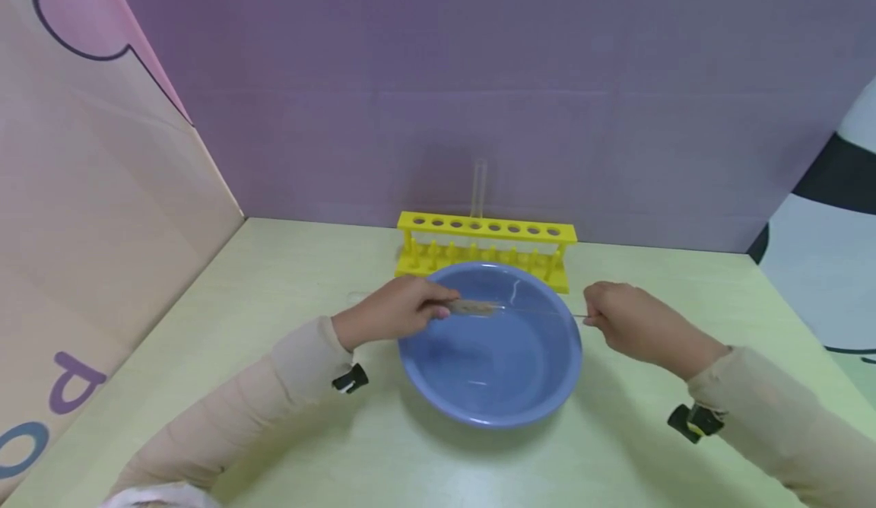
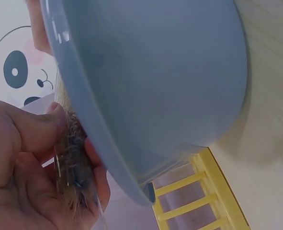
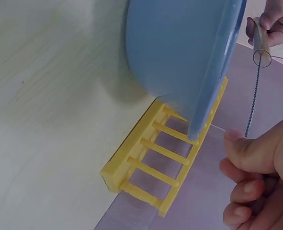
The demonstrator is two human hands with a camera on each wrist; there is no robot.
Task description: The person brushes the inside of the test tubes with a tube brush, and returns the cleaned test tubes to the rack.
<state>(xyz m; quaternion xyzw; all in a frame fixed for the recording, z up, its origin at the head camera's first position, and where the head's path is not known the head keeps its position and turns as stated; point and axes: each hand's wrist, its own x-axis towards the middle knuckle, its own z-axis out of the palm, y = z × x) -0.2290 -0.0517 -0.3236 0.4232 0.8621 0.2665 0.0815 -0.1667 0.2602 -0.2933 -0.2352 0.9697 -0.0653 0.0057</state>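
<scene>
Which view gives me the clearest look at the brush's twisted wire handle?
The right wrist view: the wire handle shows its twist, running from the tube to the right hand. The head view shows it only as a thin line; the left wrist view shows bristles, but no clear handle.

The tabletop (image 1: 308,280) is lit softly from above, with diffuse shadows cast by the basin (image 1: 490,421) and sleeves (image 1: 253,395). Small glints are thrown off the basin's glossy rim. In the head view, the held tube (image 1: 471,307) is only faintly outlined. Dimmer, greyer tones and softened wood grain are shown in both wrist views.
</scene>
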